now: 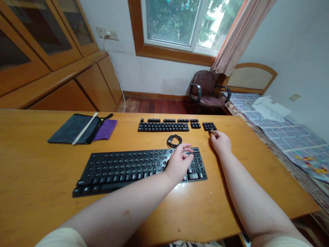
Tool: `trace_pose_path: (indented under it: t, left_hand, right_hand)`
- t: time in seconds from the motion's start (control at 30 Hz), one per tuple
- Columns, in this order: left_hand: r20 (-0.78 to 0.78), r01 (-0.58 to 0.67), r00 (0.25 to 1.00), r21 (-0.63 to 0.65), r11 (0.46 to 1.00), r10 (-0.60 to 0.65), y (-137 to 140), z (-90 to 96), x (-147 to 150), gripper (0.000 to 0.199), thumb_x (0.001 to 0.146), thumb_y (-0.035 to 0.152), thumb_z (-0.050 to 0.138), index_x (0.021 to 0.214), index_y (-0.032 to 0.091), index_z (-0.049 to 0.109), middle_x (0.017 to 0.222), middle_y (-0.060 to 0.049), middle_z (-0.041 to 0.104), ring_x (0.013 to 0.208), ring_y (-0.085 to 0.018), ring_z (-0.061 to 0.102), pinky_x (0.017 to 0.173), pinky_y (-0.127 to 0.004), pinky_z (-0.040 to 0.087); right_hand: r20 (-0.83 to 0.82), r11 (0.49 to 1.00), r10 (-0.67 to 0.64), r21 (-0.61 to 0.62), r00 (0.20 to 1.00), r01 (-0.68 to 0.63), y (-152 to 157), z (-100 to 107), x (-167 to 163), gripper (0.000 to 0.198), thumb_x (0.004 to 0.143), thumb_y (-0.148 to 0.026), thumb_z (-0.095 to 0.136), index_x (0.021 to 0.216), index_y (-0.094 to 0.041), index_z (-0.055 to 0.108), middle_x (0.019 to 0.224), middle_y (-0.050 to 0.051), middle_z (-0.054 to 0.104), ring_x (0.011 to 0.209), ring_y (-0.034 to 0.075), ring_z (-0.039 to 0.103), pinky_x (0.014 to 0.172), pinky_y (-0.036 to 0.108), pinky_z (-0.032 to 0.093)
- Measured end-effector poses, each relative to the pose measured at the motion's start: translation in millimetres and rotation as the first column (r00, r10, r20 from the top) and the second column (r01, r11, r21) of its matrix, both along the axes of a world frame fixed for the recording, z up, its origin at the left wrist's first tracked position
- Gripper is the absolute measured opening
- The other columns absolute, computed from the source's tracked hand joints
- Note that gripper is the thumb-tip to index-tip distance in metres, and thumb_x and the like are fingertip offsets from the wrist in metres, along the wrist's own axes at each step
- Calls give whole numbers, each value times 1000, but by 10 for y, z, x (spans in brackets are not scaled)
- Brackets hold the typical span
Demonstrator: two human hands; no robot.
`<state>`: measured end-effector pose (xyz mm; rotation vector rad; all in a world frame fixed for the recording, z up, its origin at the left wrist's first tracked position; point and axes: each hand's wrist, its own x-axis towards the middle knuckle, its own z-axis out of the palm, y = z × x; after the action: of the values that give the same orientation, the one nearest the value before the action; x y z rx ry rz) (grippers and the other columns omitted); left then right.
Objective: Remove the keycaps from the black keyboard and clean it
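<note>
A black keyboard (123,168) lies on the wooden table in front of me, with many bare switches and some keycaps fitted along its lower rows and at the lower right. My left hand (178,163) hovers over its right end, fingers apart and curled, holding nothing I can see. Loose keycaps in rows (164,127) lie beyond the keyboard. At the near edge of the number-pad keycap group (209,126), my right hand (221,142) has its fingertips pinched on a small dark keycap, partly hidden by the fingers.
A coiled black cable (174,140) lies behind the keyboard. To the left are a dark zip pouch (69,128), a white stick-like tool (84,128) on it and a purple cloth (105,129). A brown armchair (207,87) and a bed (282,127) stand beyond the table.
</note>
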<state>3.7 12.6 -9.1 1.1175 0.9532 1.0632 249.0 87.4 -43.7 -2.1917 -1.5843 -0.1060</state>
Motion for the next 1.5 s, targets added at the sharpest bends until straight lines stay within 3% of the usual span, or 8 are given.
trace_pose_path:
  t: [0.2, 0.8, 1.13, 1.3, 1.4, 1.47, 1.5]
  left_hand:
    - [19, 0, 1000, -19, 1000, 0, -5, 17, -2, 32, 73, 8, 56, 104, 16, 54, 94, -3, 60, 57, -4, 48, 61, -20, 41]
    - [2, -1, 1000, 7, 1000, 1, -3, -1, -3, 32, 74, 9, 56, 105, 16, 54, 95, -4, 61, 59, -5, 49, 62, -20, 42]
    - [17, -6, 1000, -9, 1000, 6, 3, 5, -1, 32, 72, 8, 57, 103, 16, 55, 94, -4, 62, 57, -4, 48, 60, -20, 41]
    - [-6, -23, 1000, 27, 999, 23, -21, 20, -16, 30, 74, 7, 54, 102, 16, 56, 93, -4, 62, 60, -6, 50, 63, -21, 43]
    - [-49, -42, 998, 97, 994, 47, -41, 14, -25, 30, 74, 5, 52, 101, 17, 58, 92, -4, 63, 70, -9, 56, 70, -23, 44]
    - [-42, -55, 997, 104, 993, 60, -41, 0, -26, 30, 74, 5, 51, 100, 18, 59, 92, -4, 64, 78, -11, 58, 74, -24, 44]
    - [-25, -61, 998, 93, 994, 64, -35, -8, -26, 29, 75, 5, 51, 100, 18, 59, 92, -4, 64, 81, -12, 59, 75, -25, 45]
  right_hand:
    - [-10, 999, -53, 3, 999, 53, 0, 7, 14, 35, 80, -29, 45, 105, -20, 69, 98, 10, 69, 88, 23, 61, 74, 32, 46]
    - [-12, 999, -41, -4, 999, 41, 3, 10, 16, 35, 80, -31, 45, 104, -21, 69, 98, 10, 69, 88, 24, 60, 74, 33, 45]
    - [-79, 983, -71, 161, 994, 83, -21, 67, 30, 34, 83, -36, 43, 95, -15, 68, 85, 11, 68, 79, 24, 59, 67, 31, 42]
    - [-59, 924, 112, 373, 992, -82, -183, 240, -34, 44, 91, -38, 31, 89, -14, 68, 86, 11, 65, 87, 22, 58, 80, 33, 43]
    - [-133, 871, 282, 450, 950, -196, -396, 360, -192, 49, 94, -38, 27, 78, -16, 68, 78, 9, 66, 80, 20, 61, 77, 32, 44]
    - [-187, 816, 494, 438, 849, -378, -555, 423, -360, 49, 94, -39, 29, 70, -18, 67, 68, 6, 65, 69, 18, 62, 68, 29, 46]
    - [-209, 752, 622, 427, 755, -501, -627, 445, -457, 48, 94, -40, 31, 69, -18, 66, 66, 6, 64, 65, 18, 61, 64, 29, 46]
